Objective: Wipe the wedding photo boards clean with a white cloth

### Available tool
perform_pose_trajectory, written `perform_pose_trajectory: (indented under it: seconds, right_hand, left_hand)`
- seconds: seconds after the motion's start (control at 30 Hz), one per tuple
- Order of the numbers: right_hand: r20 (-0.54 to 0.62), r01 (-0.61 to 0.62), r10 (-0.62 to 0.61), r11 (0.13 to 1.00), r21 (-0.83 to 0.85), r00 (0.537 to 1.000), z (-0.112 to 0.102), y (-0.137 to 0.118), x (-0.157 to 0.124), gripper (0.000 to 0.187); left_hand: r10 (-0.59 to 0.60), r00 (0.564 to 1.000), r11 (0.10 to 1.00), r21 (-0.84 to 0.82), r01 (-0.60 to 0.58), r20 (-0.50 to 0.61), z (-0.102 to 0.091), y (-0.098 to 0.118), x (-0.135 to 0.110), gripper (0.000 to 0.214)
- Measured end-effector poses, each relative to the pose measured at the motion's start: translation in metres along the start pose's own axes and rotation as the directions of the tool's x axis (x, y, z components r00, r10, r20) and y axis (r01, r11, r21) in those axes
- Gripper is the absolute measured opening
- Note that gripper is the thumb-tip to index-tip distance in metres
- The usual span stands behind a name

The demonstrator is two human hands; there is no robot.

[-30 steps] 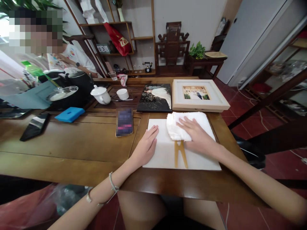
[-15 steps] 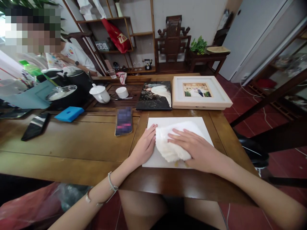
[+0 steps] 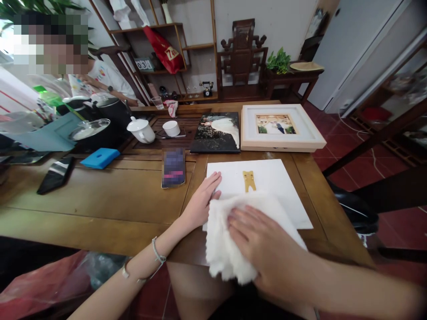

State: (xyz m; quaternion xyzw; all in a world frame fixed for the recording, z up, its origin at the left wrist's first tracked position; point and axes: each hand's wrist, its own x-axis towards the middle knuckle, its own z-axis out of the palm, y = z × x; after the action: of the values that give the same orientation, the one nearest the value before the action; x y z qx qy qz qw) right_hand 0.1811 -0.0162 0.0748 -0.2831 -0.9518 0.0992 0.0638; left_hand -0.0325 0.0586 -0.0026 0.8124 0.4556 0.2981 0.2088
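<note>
Watching remotely, I've got the left hand (image 3: 200,201) flat along the left edge of the white board (image 3: 273,175). Can't tell if the right hand (image 3: 262,238) grips the towel (image 3: 222,242), which pokes past the near edge of the table (image 3: 133,200), hiding the lower end of the yellow piece (image 3: 248,180).

In front of you, a flat, white, rectangular panel (image 3: 270,180) lies on the brown wooden table (image 3: 126,195), its far edge running nearly straight across your view and its far right area bare. On the panel's face, around the middle, you see a golden-brown, flat, fork-legged piece (image 3: 248,180) with small round marks near its notched top; its lower end meets the cloth's edge. The thick, white, fluffy cloth (image 3: 220,240) with a scalloped border is spread, rumpled, over the panel's near part and reaches past your edge of the table.
</note>
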Motion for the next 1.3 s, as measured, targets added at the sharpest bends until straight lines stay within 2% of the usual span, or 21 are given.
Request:
perform_pose_trajectory:
  seconds: [0.07,0.17,0.27,0.37,0.43,0.53,0.6,0.7,0.9,1.0,1.07,1.17,1.23,1.3]
  right_hand:
    - [-0.025,-0.126,0.126,0.992,0.021,0.992,-0.006,0.028,0.004,0.063]
    - [-0.080,-0.287,0.291,0.956,0.063,0.953,-0.012,0.074,0.015,0.065]
    - [-0.147,-0.331,0.355,0.930,0.161,0.923,-0.016,0.104,0.030,0.057]
    - [-0.164,-0.290,0.333,0.926,0.242,0.928,-0.019,0.110,0.057,0.033]
    - [-0.148,-0.239,0.287,0.930,0.278,0.946,-0.018,0.106,0.081,0.024]
    - [-0.133,-0.185,0.226,0.946,0.266,0.965,-0.012,0.097,0.111,0.026]
    - [-0.133,-0.178,0.214,0.955,0.239,0.968,-0.008,0.095,0.117,0.031]
    - [-0.152,-0.221,0.254,0.954,0.204,0.955,-0.007,0.105,0.099,0.033]
    - [-0.223,-0.422,0.449,0.893,0.157,0.865,-0.009,0.146,0.019,0.052]
    - [-0.303,-0.432,0.455,0.890,0.144,0.837,-0.002,0.145,-0.012,0.061]
    - [-0.317,-0.375,0.402,0.916,0.145,0.859,0.005,0.128,-0.029,0.067]
    - [-0.248,-0.200,0.226,0.972,0.127,0.942,0.011,0.089,-0.053,0.077]
    - [-0.188,-0.082,0.102,0.990,0.112,0.977,0.011,0.070,-0.066,0.076]
    - [-0.150,-0.013,0.030,0.994,0.112,0.988,0.009,0.063,-0.072,0.070]
  left_hand:
    - [-0.009,1.000,0.999,0.031,0.008,0.022,0.000,0.002,0.001,0.047]
    - [-0.033,0.999,0.995,0.092,0.029,0.038,0.000,0.005,0.002,0.046]
    - [-0.026,0.999,0.992,0.121,0.020,0.047,-0.002,0.005,0.003,0.045]
    - [-0.002,0.999,0.991,0.131,-0.004,0.050,-0.004,0.004,0.003,0.044]
    - [0.013,0.999,0.991,0.131,-0.019,0.046,-0.006,0.005,0.003,0.043]
    - [0.022,0.999,0.992,0.123,-0.025,0.028,-0.008,0.006,0.003,0.040]
    - [0.028,0.999,0.993,0.115,-0.030,0.017,-0.008,0.006,0.003,0.039]
    - [0.027,0.999,0.994,0.106,-0.029,0.017,-0.007,0.005,0.002,0.042]
    - [-0.009,0.999,0.995,0.095,0.005,0.046,-0.005,0.005,0.001,0.046]
    - [-0.021,0.999,0.996,0.086,0.018,0.038,-0.006,0.007,0.002,0.045]
    - [-0.023,0.999,0.997,0.077,0.021,0.028,-0.006,0.008,0.002,0.044]
    - [-0.018,1.000,0.998,0.067,0.017,0.021,-0.006,0.009,0.002,0.043]
    - [-0.014,1.000,0.998,0.069,0.012,0.027,-0.007,0.009,0.001,0.044]
    - [-0.012,0.999,0.997,0.075,0.009,0.037,-0.007,0.008,0.002,0.045]
